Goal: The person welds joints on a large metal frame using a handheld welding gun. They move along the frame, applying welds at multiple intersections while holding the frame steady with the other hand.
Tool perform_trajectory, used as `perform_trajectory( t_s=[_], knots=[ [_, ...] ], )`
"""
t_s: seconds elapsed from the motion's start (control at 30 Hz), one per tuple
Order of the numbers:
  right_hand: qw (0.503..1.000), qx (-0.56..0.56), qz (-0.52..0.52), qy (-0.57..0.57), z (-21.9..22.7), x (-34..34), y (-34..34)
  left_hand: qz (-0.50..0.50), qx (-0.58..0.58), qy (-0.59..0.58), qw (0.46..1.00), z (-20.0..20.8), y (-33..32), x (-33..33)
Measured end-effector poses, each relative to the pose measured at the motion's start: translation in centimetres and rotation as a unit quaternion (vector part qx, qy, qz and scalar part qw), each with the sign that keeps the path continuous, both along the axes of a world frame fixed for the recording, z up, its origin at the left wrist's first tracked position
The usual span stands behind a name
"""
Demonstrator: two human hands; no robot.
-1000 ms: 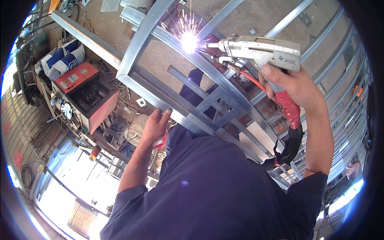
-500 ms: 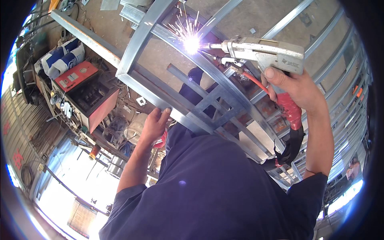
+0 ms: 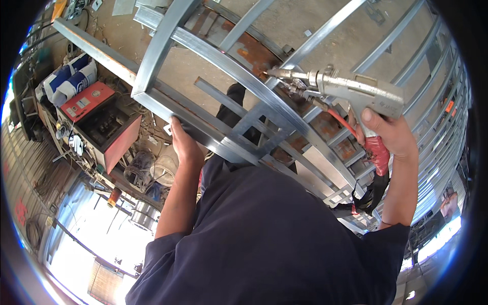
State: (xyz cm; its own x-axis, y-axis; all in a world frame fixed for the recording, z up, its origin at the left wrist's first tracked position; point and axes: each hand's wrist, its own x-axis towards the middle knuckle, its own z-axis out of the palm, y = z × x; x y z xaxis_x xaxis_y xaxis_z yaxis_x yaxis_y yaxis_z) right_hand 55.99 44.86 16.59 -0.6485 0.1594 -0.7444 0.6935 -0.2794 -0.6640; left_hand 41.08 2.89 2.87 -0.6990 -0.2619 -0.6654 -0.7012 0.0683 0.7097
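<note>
Metal frame [image 3: 244, 72]: welded tubes, spanning the area ahead of the wearer; sharp left corner, near bar running from it toward the wearer's torso, curved bar crossing further out.

Red-topped cabinet [image 3: 86, 103]: beyond the frame's left corner, one side exposing a dark interior. Blue-and-white bags [image 3: 68, 81] sit just behind its red top.

Welding gun [image 3: 361, 91]: above the frame, right of the curved bar; nozzle aims left, its tip near that bar. Contact: cannot tell. Grip wrapped in red; orange-red hose [image 3: 341, 122] beneath the body.

Cut-out plate [image 3: 249, 117]: between curved bar and near bar.

Right hand [image 3: 389, 133]: fingers curled firmly round the gun's grip, thumb along its upper part.

Left hand [image 3: 184, 145]: at the near bar's outer edge, fingertip touching it, close to the left corner; other fingers hidden, so finger spread and hold cannot be told.
</note>
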Motion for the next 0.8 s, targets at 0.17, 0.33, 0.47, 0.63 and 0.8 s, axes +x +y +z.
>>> perform_trajectory(
  t_s=[0.17, 0.33, 0.47, 0.63, 0.8],
  knots=[
    [0.999, -0.026, 0.013, -0.030, -0.8, 2.2, 0.1, 0.056, -0.027, 0.011, 0.998, -1.1, 2.1, 0.0],
    [0.999, -0.015, 0.032, -0.008, -1.3, 1.9, -0.4, 0.043, -0.025, 0.051, 0.997, -2.0, 1.4, 0.1],
    [0.999, -0.013, 0.042, -0.001, -1.5, 2.0, -0.3, 0.046, -0.031, 0.049, 0.997, -1.9, 1.6, 0.0],
    [0.999, -0.011, 0.049, 0.002, -1.6, 2.1, -0.4, 0.040, -0.037, 0.061, 0.997, -1.4, 2.4, 0.0],
    [0.998, -0.013, 0.064, 0.004, -1.5, 1.8, -0.4, 0.042, -0.054, 0.082, 0.994, -1.5, 2.8, 0.0]
  ],
)
